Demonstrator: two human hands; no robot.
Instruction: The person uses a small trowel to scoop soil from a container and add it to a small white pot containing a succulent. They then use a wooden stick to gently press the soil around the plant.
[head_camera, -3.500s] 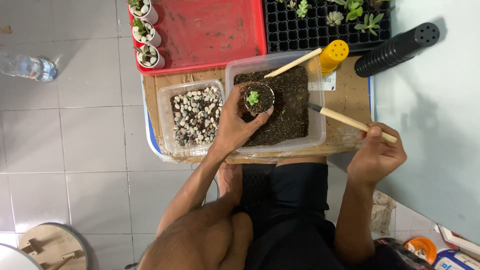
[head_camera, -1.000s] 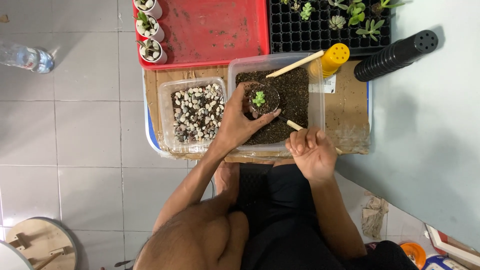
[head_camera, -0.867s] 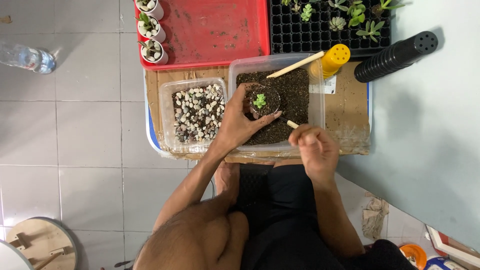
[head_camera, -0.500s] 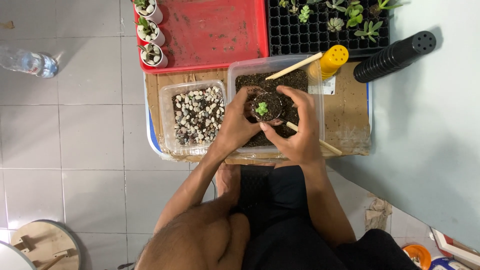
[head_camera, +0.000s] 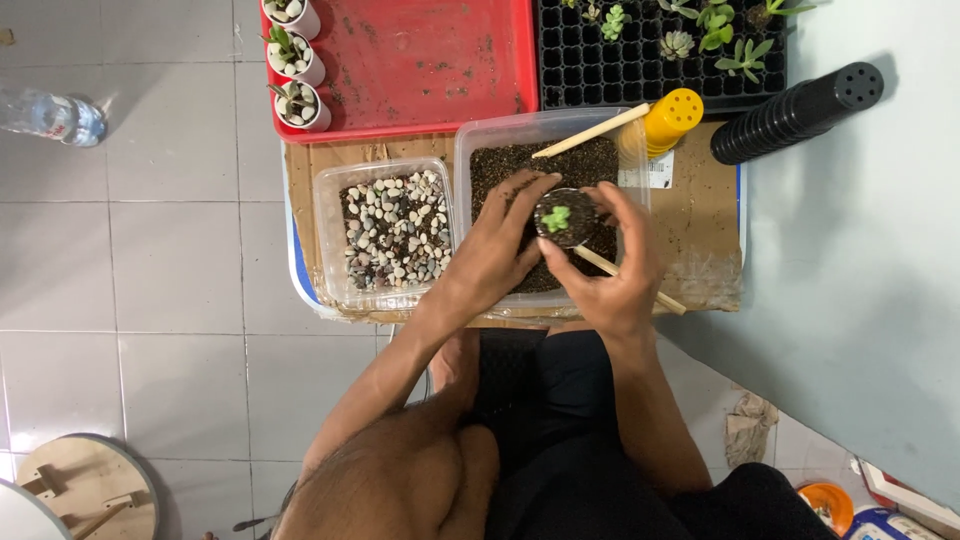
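Note:
A small round pot (head_camera: 566, 219) filled with dark soil holds a tiny green succulent. Both hands cup it over the clear tub of soil (head_camera: 500, 160). My left hand (head_camera: 497, 250) grips the pot from the left side. My right hand (head_camera: 615, 265) wraps its right side, thumb under the rim, and also keeps a wooden stick (head_camera: 640, 288) pinned under the palm, its end poking out toward the right. A second wooden stick (head_camera: 590, 132) leans in the tub's far corner.
A clear tub of pebbles (head_camera: 392, 232) sits left of the soil tub on a cardboard sheet (head_camera: 705, 215). Behind are a red tray (head_camera: 420, 60) with three white potted plants (head_camera: 295, 60), a black seedling tray (head_camera: 640, 55), a yellow bottle (head_camera: 672, 115) and stacked black pots (head_camera: 800, 112).
My right hand came in from the right with the stick and closed onto the pot beside my left hand. The pot stayed over the soil tub.

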